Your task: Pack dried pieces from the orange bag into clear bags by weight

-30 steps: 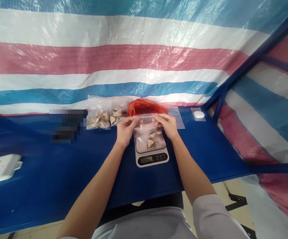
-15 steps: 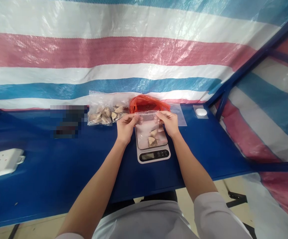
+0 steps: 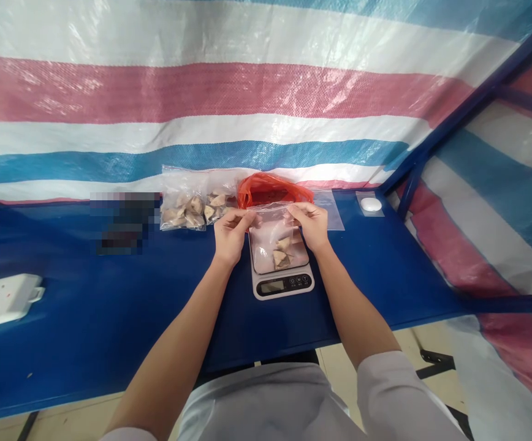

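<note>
Clear plastic bag (image 3: 269, 239) pinched narrowly at its top by our left hand (image 3: 230, 236) and right hand (image 3: 308, 226), its pale chunks (image 3: 281, 252) resting on the scale (image 3: 281, 285).

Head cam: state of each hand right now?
Left hand: closed, pinching the top edge of the clear plastic bag.
Right hand: closed, pinching the same bag's top edge.

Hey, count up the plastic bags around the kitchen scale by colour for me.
Clear plastic bags: 4 (filled bag, second filled bag, flat bag, held bag pinched by the left hand and right hand)
Red plastic bag: 1
Total: 5
</note>
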### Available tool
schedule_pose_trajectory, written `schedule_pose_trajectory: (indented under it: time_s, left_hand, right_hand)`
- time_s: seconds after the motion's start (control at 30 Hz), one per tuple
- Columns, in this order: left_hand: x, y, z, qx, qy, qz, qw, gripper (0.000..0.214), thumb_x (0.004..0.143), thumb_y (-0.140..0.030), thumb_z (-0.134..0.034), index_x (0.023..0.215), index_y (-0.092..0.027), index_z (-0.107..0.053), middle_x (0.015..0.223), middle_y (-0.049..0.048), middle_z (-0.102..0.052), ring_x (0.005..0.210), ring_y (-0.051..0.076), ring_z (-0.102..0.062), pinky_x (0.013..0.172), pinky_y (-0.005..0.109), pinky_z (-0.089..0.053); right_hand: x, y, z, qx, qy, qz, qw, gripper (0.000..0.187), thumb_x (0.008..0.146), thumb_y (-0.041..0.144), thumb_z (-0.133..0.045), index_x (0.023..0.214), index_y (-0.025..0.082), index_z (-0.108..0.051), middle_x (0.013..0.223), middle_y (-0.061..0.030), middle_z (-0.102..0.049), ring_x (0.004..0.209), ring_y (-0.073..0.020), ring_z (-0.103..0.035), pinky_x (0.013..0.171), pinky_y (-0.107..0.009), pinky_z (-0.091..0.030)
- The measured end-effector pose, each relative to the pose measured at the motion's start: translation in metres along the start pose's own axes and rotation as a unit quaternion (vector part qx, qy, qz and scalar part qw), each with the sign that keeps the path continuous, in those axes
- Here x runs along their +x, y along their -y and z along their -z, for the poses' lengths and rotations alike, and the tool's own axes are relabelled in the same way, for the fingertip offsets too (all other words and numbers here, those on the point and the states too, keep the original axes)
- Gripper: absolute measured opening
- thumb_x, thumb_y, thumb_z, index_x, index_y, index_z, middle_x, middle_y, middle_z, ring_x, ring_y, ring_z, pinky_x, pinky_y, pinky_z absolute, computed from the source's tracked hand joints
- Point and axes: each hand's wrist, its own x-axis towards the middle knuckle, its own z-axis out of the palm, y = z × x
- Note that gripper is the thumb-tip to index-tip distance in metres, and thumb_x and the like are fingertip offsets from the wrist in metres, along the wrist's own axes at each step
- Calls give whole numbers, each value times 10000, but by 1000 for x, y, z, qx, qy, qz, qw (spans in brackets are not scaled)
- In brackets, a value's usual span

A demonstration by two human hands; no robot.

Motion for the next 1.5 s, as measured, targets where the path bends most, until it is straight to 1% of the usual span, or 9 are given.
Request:
schedule_pose_trajectory:
  time_s: [0.2, 0.37, 0.5, 0.73, 0.87, 1.0, 1.17, 1.37, 1.5]
  left_hand:
    - [1, 3, -1, -4, -19, -12, 1000, 243, 739, -406, -818, 714, -178, -737, 671, 13, -709, 613, 134, -633, 639, 273, -513]
    - [0, 1, -2, -8, -22, 0, 1000, 293, 699, -447, -848, 755, -173, -758, 698, 26, -727, 630, 150, -661, 659, 288, -537]
    - [0, 1, -1, -7, -7, 14, 1000, 287, 692, -434, -858, 775, -173, -773, 692, 22, -728, 615, 149, -660, 664, 292, -543]
    - [0, 4, 1, -2, 10, -5, 1000, 219, 734, -387, -838, 753, -177, -776, 697, 27, -738, 618, 146, -662, 669, 285, -535]
    - [0, 4, 2, 9, -7, -19, 1000, 208, 711, -377, -849, 703, -185, -771, 679, 15, -727, 612, 135, -645, 649, 266, -522]
    - [-1, 3, 3, 34, -4, -3, 999, 219, 699, -392, -856, 675, -188, -780, 663, 18, -729, 612, 137, -638, 638, 262, -519]
    - [1, 3, 4, 43, -9, 21, 999, 257, 671, -419, -870, 753, -184, -808, 740, 36, -762, 651, 154, -654, 676, 285, -544]
    - [2, 3, 4, 36, -10, 10, 999, 238, 674, -411, -864, 740, -191, -803, 718, 31, -753, 637, 147, -647, 653, 273, -538]
    - [2, 1, 5, 46, -4, 16, 999, 248, 659, -423, -864, 689, -189, -790, 671, 29, -736, 610, 151, -638, 636, 279, -533]
  right_hand:
    - [-1, 3, -4, 3, 10, -16, 1000, 476, 582, 620, -837, 796, 206, -738, 738, -15, -748, 675, -186, -709, 588, -316, -616]
    - [-3, 3, -5, 4, 27, -18, 999, 439, 605, 583, -840, 777, 194, -733, 731, -21, -743, 651, -192, -712, 570, -321, -619]
    - [-4, 6, -4, 4, 39, -25, 999, 410, 608, 560, -847, 762, 199, -729, 720, -17, -744, 631, -189, -713, 576, -327, -624]
    - [-3, 3, -4, -4, 29, -14, 999, 406, 600, 554, -852, 759, 198, -739, 709, -22, -748, 661, -202, -728, 593, -327, -621]
    - [-3, 2, -5, -7, 34, 1, 999, 408, 605, 562, -849, 775, 206, -745, 728, -11, -744, 645, -184, -709, 587, -320, -619]
    - [-5, 6, -4, -28, 60, 25, 997, 363, 662, 548, -828, 768, 210, -750, 731, -21, -746, 676, -188, -709, 611, -322, -623]
    - [-7, 8, -5, -42, 49, 40, 997, 320, 694, 525, -807, 714, 213, -737, 707, -24, -742, 659, -188, -706, 619, -323, -618]
    - [-7, 6, -6, -33, 53, 14, 998, 374, 662, 570, -817, 739, 212, -740, 711, -17, -740, 623, -176, -691, 578, -314, -612]
    - [-7, 5, -6, -31, 68, 7, 997, 391, 635, 563, -843, 781, 210, -761, 736, -20, -749, 665, -184, -702, 590, -312, -621]
